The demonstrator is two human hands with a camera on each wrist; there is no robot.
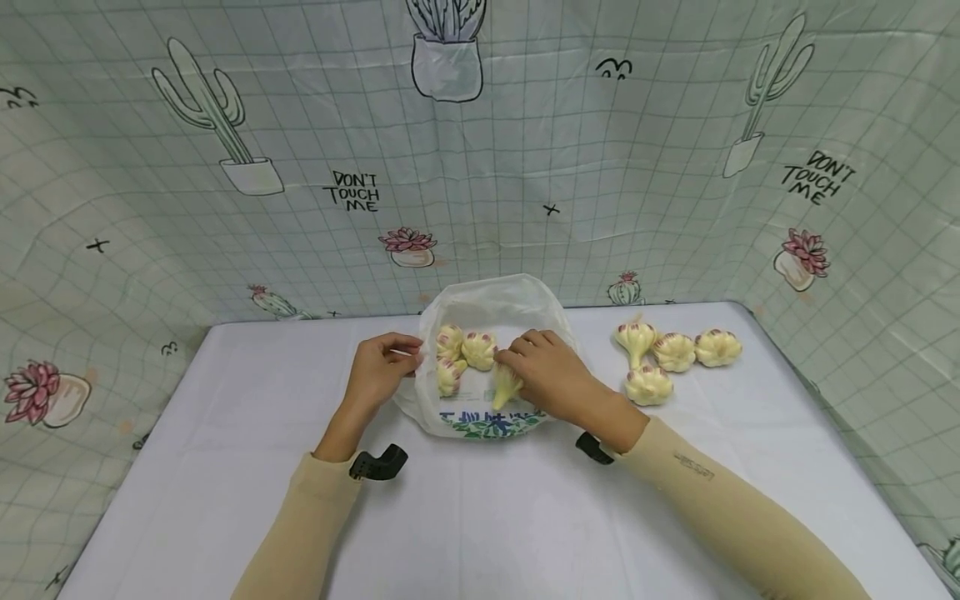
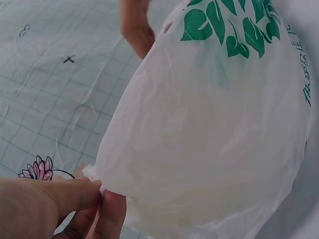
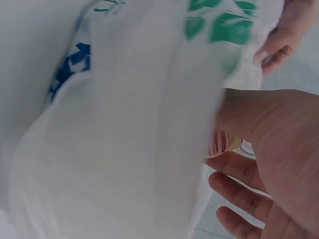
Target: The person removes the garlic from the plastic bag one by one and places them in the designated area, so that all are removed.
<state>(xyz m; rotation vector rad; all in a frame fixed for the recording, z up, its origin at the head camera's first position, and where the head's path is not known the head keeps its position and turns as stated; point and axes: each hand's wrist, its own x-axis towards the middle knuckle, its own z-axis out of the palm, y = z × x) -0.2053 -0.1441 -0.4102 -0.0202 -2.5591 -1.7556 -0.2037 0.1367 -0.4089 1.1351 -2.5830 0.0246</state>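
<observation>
A white plastic bag (image 1: 504, 292) with green and blue print lies on the table, its mouth spread wide. My left hand (image 1: 378, 371) pinches the bag's left rim between thumb and fingers, as the left wrist view shows with the bag wall (image 2: 199, 129) beside it. At the bag's mouth, my right hand (image 1: 553, 371) holds a garlic bulb (image 1: 506, 387), stem toward me. Part of that bulb (image 3: 222, 143) shows in the right wrist view; the bag film hides the rest. Inside the bag sit three other garlic bulbs (image 1: 479, 350), grouped toward the left side.
Several garlic bulbs (image 1: 674, 352) lie close together on the white tablecloth (image 1: 480, 517), right of the bag. Behind the table hangs a grid-patterned curtain (image 1: 480, 183) printed with cacti, which also runs along both sides.
</observation>
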